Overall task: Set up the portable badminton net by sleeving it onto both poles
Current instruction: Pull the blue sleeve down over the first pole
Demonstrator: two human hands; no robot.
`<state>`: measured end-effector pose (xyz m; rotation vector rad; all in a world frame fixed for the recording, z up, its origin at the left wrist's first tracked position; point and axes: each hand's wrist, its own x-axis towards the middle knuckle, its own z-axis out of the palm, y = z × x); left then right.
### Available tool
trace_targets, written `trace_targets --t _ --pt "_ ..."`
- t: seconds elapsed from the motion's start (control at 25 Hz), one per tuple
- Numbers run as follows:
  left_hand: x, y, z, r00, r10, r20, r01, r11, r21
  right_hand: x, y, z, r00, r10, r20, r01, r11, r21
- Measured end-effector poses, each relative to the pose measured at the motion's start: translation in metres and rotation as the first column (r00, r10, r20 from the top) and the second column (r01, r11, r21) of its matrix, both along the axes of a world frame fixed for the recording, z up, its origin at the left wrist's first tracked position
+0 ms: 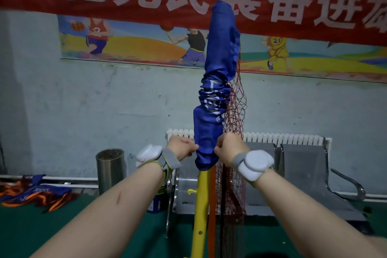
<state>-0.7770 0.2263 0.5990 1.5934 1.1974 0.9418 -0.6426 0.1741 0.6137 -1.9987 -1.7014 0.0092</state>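
A yellow pole (200, 203) stands upright in front of me. Its upper part is covered by the net's blue sleeve (215, 81), bunched and wrinkled around the middle. Red netting (235, 115) hangs from the sleeve's right side down past the pole, with an orange strap (212, 216) beside the pole. My left hand (181, 147) pinches the sleeve's lower left edge. My right hand (229, 147) grips its lower right edge. Both hands are level, just above the sleeve's bottom opening. The second pole is not in view.
A metal bench (303, 165) and a white radiator (282, 138) stand against the wall behind the pole. A steel bin (110, 168) is to the left. Blue and orange fabric (35, 192) lies on the green floor at far left. A red banner hangs overhead.
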Motion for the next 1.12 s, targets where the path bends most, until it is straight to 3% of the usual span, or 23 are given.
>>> trace_targets --t 0.16,0.28,0.36,0.52,0.76,1.0,1.08,1.12 --pt "0.001 -0.006 -0.004 0.998 0.033 -0.061 -0.036 0.998 -0.058 0.008 0.001 -0.010 0.998 0.056 -0.010 -0.057 0.997 -0.058" --pt "0.000 -0.006 0.010 0.988 0.056 0.147 -0.055 0.998 -0.006 0.013 0.004 0.001 0.996 0.072 -0.050 -0.074 0.997 -0.038" --pt "0.000 -0.001 0.022 0.959 0.078 0.272 -0.097 0.994 0.057 0.016 0.007 0.015 0.992 0.032 -0.126 -0.023 0.997 0.075" --pt "0.005 0.005 0.032 0.945 0.084 0.317 -0.146 0.973 0.177 0.015 0.018 0.030 0.989 0.005 -0.146 0.028 0.974 0.224" --pt "0.012 0.019 0.016 0.967 0.134 0.218 -0.184 0.956 0.229 0.018 0.023 0.019 0.989 0.022 -0.148 0.005 0.984 0.180" --pt "0.009 0.020 -0.021 0.994 0.107 -0.033 -0.100 0.981 0.167 0.021 0.018 -0.009 0.991 0.049 -0.124 -0.044 0.998 0.044" --pt "0.007 0.019 -0.013 0.996 0.090 -0.023 -0.085 0.982 0.169 0.023 0.017 -0.007 0.989 0.054 -0.140 -0.048 0.998 0.043" --pt "0.006 0.017 -0.005 0.994 0.094 0.051 -0.102 0.978 0.180 0.024 0.015 -0.003 0.985 0.057 -0.160 -0.046 0.997 0.069"
